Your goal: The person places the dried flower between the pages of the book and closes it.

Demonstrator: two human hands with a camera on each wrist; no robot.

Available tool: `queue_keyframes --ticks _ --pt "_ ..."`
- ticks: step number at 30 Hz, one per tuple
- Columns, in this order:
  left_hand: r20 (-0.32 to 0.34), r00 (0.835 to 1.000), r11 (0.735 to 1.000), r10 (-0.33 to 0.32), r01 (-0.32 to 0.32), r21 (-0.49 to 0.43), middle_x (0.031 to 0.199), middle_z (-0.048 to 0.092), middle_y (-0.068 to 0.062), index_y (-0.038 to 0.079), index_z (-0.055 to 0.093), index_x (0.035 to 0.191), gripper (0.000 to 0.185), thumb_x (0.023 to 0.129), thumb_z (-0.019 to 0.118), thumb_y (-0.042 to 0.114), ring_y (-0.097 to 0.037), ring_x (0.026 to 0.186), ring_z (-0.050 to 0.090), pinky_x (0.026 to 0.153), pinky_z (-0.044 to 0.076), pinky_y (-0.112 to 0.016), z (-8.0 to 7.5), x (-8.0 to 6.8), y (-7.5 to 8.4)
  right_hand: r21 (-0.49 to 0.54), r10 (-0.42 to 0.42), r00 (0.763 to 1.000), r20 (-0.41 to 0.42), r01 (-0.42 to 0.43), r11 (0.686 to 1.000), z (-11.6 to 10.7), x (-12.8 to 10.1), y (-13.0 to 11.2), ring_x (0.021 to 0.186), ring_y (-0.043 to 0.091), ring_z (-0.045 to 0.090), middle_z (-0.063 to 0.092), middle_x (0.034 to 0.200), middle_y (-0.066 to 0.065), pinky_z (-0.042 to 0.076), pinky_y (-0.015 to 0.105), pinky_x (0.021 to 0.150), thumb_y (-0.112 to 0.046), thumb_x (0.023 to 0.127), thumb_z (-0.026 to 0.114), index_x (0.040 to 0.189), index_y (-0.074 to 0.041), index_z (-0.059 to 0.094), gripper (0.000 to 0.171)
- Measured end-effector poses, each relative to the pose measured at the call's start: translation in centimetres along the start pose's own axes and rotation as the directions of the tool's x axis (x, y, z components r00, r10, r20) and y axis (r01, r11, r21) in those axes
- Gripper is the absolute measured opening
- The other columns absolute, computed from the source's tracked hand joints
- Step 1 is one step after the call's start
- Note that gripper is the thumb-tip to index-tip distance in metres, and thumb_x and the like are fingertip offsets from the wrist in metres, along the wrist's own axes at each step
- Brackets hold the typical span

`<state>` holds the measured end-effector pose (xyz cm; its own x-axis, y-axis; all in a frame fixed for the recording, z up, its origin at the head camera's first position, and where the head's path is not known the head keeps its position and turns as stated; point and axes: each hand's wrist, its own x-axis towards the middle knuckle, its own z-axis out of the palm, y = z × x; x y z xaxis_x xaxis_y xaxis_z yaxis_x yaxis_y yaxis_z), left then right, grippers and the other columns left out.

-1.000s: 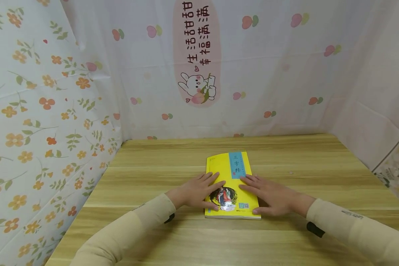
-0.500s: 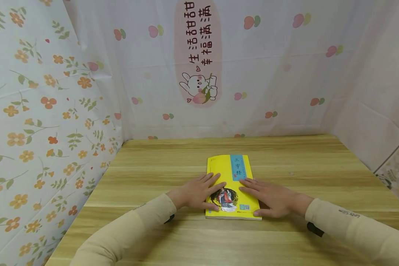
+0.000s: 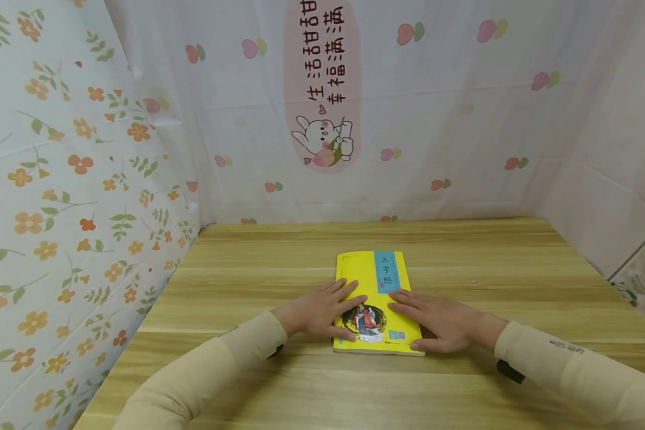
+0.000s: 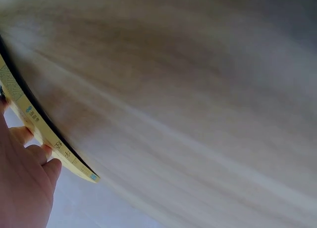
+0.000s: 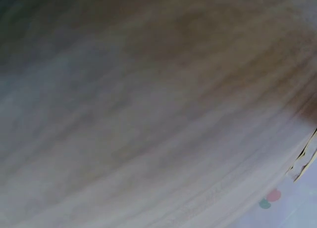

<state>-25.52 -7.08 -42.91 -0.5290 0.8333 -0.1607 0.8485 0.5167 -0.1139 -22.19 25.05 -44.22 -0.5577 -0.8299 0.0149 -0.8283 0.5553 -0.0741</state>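
Nothing moved, both hands (image 3: pixel 381 313) spread flat on yellow book (image 3: pixel 376 275), left wrist view shows spine

Only the head view has drifted slightly, so the yellow book (image 3: pixel 377 301) sits marginally lower in frame.

**Lots of room on the table**

I see bare wooden table (image 3: pixel 462 263) all around the yellow book (image 3: pixel 373 280). My hands could slide left, right or forward. The flowery cloth wall (image 3: pixel 75 197) blocks the left, and the pink-fruit curtain (image 3: pixel 435 119) blocks the back.
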Motion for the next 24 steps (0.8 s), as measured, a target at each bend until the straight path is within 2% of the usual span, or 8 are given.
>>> queue_keyframes --ticks 5,12,24 --pt "0.017 1.0 1.0 -0.01 0.01 -0.011 0.162 0.004 -0.007 0.027 0.011 0.158 0.085 0.09 0.028 0.076 -0.031 0.146 0.01 0.115 0.016 -0.039 0.0 0.0 0.0 0.001 0.004 1.0 0.005 -0.004 1.0 -0.3 0.1 -0.2 0.143 0.028 0.024 0.018 0.161 0.006 0.035 0.046 0.105 -0.062 0.096 0.042 0.154 -0.013 0.029 0.077" --pt "-0.005 1.0 1.0 0.0 0.0 -0.009 0.162 0.005 -0.01 0.026 0.012 0.158 0.086 0.09 0.029 0.076 -0.031 0.146 0.012 0.115 0.015 -0.039 0.0 0.0 -0.1 -0.016 0.022 1.0 -0.008 -0.022 1.0 -0.8 0.3 -0.4 0.143 0.028 0.024 0.02 0.16 0.005 0.034 0.046 0.107 -0.06 0.097 0.041 0.153 -0.014 0.031 0.074" --pt "-0.025 0.999 0.998 -0.031 0.029 -0.05 0.162 0.01 -0.01 0.023 0.013 0.158 0.086 0.091 0.033 0.073 -0.029 0.146 0.016 0.115 0.014 -0.041 -1.1 -0.5 0.1 -0.074 -0.002 0.988 -0.154 -0.01 0.997 -2.5 1.1 -0.8 0.139 0.032 0.032 0.032 0.155 0.011 0.032 0.049 0.107 -0.053 0.097 0.05 0.147 -0.008 0.041 0.068"
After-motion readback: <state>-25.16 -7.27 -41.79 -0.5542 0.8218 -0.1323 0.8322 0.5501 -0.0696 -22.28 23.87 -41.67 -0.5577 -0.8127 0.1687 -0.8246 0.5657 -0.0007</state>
